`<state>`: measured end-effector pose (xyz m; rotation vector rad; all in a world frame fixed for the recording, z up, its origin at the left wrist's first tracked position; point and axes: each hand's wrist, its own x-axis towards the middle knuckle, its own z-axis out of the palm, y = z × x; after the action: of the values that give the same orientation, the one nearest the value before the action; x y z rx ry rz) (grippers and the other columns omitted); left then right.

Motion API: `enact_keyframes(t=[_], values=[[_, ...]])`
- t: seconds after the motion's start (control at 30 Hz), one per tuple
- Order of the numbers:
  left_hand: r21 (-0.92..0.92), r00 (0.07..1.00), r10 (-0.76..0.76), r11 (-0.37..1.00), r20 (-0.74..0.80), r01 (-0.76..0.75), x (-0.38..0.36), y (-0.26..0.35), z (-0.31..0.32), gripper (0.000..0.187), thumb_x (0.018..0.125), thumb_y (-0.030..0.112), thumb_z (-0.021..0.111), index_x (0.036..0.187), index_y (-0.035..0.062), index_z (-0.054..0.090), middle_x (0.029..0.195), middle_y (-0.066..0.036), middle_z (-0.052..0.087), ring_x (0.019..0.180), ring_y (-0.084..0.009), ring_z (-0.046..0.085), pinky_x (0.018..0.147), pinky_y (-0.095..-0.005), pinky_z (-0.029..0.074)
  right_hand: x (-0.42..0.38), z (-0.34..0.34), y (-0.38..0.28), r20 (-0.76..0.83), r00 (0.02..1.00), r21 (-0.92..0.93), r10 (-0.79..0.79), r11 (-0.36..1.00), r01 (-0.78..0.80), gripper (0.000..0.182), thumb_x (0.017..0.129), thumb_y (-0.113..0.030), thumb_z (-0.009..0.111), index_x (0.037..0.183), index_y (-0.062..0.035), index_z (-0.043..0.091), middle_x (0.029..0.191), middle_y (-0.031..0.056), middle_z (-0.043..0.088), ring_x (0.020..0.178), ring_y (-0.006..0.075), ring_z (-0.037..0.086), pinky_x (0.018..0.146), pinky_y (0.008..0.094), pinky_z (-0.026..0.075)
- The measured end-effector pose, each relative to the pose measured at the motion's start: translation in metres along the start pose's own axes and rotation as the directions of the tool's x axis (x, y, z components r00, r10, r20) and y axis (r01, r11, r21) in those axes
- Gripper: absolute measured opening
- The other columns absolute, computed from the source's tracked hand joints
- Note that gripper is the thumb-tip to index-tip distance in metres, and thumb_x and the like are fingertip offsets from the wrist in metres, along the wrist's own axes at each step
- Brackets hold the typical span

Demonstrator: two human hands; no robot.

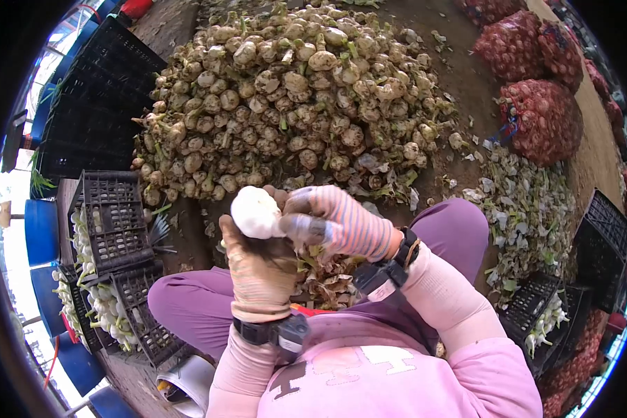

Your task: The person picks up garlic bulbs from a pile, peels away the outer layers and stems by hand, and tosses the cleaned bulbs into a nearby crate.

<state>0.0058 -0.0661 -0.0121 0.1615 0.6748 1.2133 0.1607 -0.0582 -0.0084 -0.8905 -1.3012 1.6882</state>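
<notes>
A peeled-looking white garlic bulb (254, 212) is held up in front of my lap. My left hand (259, 275), in a dirty striped glove, is closed around its lower left side. My right hand (338, 221), in a striped glove with grey fingertips, has its fingers curled in and pressed against the bulb's right side. Whether a bit of skin is pinched there is too small to tell. Beyond both hands rises a big heap of soil-stained garlic bulbs (279, 104). Loose dry peelings (327, 279) lie on the ground below my hands.
Black crates (115, 223) holding white garlic stand at the left, near blue barrels (42, 230). Red mesh sacks (540, 122) of garlic sit at the upper right. Scattered skins (526, 209) cover the ground on the right, beside another black crate (529, 306).
</notes>
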Motion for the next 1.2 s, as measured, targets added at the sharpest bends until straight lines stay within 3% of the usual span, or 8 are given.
enact_keyframes(t=[0.23, 0.33, 0.47, 0.67, 0.77, 0.97, 1.0, 1.2], values=[[-0.111, 0.976, -0.003, 0.993, 0.217, 0.027, 0.002, 0.030, 0.004, 0.047, 0.088, 0.038, 0.049, 0.126, 0.0093, 0.044, 0.134, -0.016, 0.040, 0.123, -0.0344, 0.039, 0.102, -0.0573, 0.028, 0.003, -0.016, 0.020, -0.208, 0.964, 0.479, -0.168, 0.842, 0.250, 0.052, 0.078, -0.052, 0.061, 0.091, -0.0020, 0.059, 0.079, 0.0030, 0.059, 0.072, 0.0120, 0.055, 0.064, 0.0237, 0.045], [0.064, 0.934, -0.179, 0.984, 0.309, 0.168, 0.001, 0.059, -0.010, 0.052, 0.088, 0.041, 0.047, 0.129, 0.0111, 0.041, 0.134, -0.016, 0.040, 0.119, -0.0368, 0.043, 0.090, -0.0511, 0.045, 0.009, -0.012, 0.004, -0.444, 0.893, 0.576, -0.069, 0.742, 0.343, 0.048, 0.080, -0.050, 0.059, 0.086, -0.0028, 0.061, 0.079, 0.0049, 0.060, 0.071, 0.0147, 0.054, 0.073, 0.0319, 0.043], [0.273, 0.972, 0.235, 0.933, 0.026, -0.233, -0.009, 0.136, -0.058, 0.048, 0.085, 0.034, 0.052, 0.122, 0.0045, 0.046, 0.123, -0.015, 0.051, 0.104, -0.0302, 0.056, 0.075, -0.0367, 0.055, -0.012, -0.024, -0.017, -0.241, 0.970, 0.173, 0.028, 0.985, 0.015, 0.036, 0.084, -0.038, 0.057, 0.089, -0.0021, 0.063, 0.084, 0.0059, 0.063, 0.074, 0.0128, 0.056, 0.071, 0.0264, 0.044], [-0.053, 0.349, 0.782, 0.378, -0.516, -0.924, -0.049, 0.328, -0.177, 0.048, 0.072, 0.023, 0.056, 0.104, -0.0136, 0.052, 0.098, -0.028, 0.058, 0.095, -0.0354, 0.060, 0.085, -0.0454, 0.052, -0.016, -0.005, 0.001, 0.018, 0.991, -0.259, 0.135, 0.958, -0.126, 0.022, 0.077, -0.016, 0.065, 0.091, -0.0009, 0.057, 0.085, 0.0099, 0.054, 0.091, 0.0179, 0.056, 0.077, 0.0294, 0.043], [0.483, 0.872, 0.486, 0.776, -0.051, -0.404, 0.011, 0.283, -0.165, 0.034, 0.086, 0.029, 0.053, 0.098, -0.0024, 0.059, 0.093, -0.014, 0.063, 0.084, -0.0213, 0.061, 0.072, -0.0338, 0.050, -0.015, -0.007, 0.013, -0.004, 1.000, -0.268, -0.029, 0.963, 0.026, 0.022, 0.080, -0.014, 0.061, 0.097, -0.0007, 0.055, 0.090, 0.0111, 0.057, 0.088, 0.0183, 0.057, 0.077, 0.0305, 0.045], [0.965, 0.992, -0.021, 0.232, -0.124, 0.125, 0.183, 0.000, -0.076, 0.038, 0.083, 0.020, 0.061, 0.118, 0.0040, 0.054, 0.088, -0.010, 0.066, 0.079, -0.0145, 0.062, 0.068, -0.0255, 0.049, -0.008, -0.022, 0.003, 0.002, 0.995, -0.463, 0.100, 0.882, -0.088, 0.031, 0.085, -0.030, 0.058, 0.098, -0.0018, 0.056, 0.080, 0.0148, 0.061, 0.073, 0.0250, 0.062, 0.066, 0.0326, 0.048], [0.994, 0.997, 0.045, -0.092, 0.058, -0.053, 0.209, -0.035, -0.090, 0.045, 0.082, 0.018, 0.061, 0.122, 0.0009, 0.050, 0.096, -0.016, 0.065, 0.085, -0.0204, 0.062, 0.073, -0.0292, 0.049, -0.007, -0.027, -0.003, -0.005, 0.988, -0.499, 0.157, 0.855, -0.139, 0.035, 0.082, -0.033, 0.061, 0.100, -0.0037, 0.057, 0.081, 0.0144, 0.061, 0.072, 0.0259, 0.062, 0.064, 0.0334, 0.048], [0.965, 0.963, 0.173, -0.124, -0.209, 0.232, 0.300, -0.149, -0.173, 0.087, 0.066, 0.029, 0.073, 0.132, -0.0068, 0.029, 0.118, -0.022, 0.053, 0.108, -0.0314, 0.053, 0.090, -0.0334, 0.042, -0.004, -0.047, 0.000, -0.064, 0.986, -0.541, 0.151, 0.825, -0.162, 0.033, 0.082, -0.029, 0.060, 0.103, -0.0044, 0.055, 0.085, 0.0159, 0.059, 0.076, 0.0334, 0.060, 0.067, 0.0370, 0.049]])
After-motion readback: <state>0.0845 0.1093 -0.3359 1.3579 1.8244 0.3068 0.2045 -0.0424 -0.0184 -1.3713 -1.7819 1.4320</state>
